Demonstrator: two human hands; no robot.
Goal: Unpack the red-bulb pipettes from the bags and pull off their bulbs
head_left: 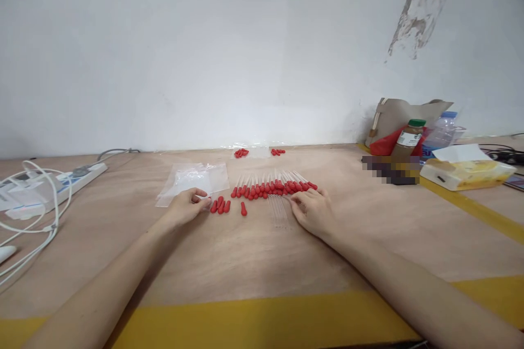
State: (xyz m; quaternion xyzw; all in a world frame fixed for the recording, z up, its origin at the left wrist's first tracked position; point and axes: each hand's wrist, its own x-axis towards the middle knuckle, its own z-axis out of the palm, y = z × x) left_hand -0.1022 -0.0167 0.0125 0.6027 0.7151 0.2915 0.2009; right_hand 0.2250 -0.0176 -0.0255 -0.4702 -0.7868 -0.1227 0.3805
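Right hand (313, 211) has its fingertips at the clear tubes (278, 211), left hand (189, 207) right by the loose bulbs (227, 206). Can't tell if either's gripping anything. Bulbed droppers (262, 187) lie just beyond. Looks like the picking-up step; next move calls for a light pinch imo.

Remotely I counted five loose red bulbs (227, 206), two bottles (409, 138), one tissue pack (460, 175); bunched droppers (262, 187) defied counting.
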